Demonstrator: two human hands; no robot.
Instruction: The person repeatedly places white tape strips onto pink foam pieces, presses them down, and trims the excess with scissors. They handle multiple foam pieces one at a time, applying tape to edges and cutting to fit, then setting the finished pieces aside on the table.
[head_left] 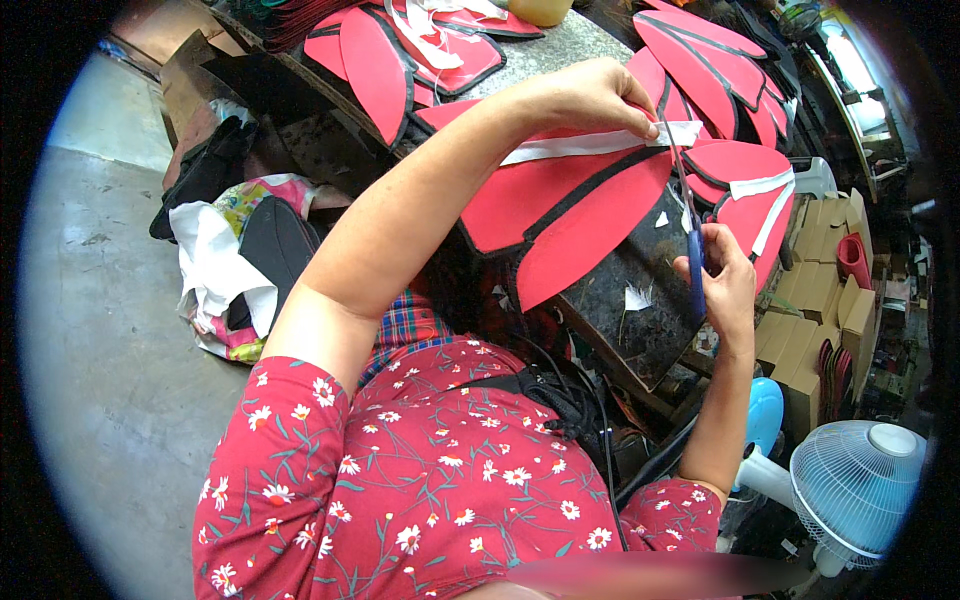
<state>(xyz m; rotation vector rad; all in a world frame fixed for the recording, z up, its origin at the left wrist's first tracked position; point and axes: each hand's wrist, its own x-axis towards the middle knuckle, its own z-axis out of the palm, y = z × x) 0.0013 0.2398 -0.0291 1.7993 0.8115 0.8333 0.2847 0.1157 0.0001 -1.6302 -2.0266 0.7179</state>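
My left hand (pixel 600 97) pinches a white fabric strip (pixel 565 147) near its right end, thumb and fingertips pressed together. The strip runs along the upper edge of a pink-red foam panel piece (pixel 600 225) with black binding. In my right hand (pixel 730 280) is a pair of scissors (pixel 697 262) with dark blue handles, pointing away from me. Their blades cross the strip just right of my left fingertips; whether they have cut through I cannot tell. Right of the blades lies another pink-red piece (pixel 740 165) with a white strip (pixel 770 215) on it.
More pink-red pieces (pixel 690 70) are piled at the back of the dark worktable (pixel 635 330). White scraps (pixel 637 297) lie on it near the front. Cardboard boxes (pixel 790 350) and a blue fan (pixel 858 490) stand at right. A bag of cloth (pixel 235 260) sits on the floor at left.
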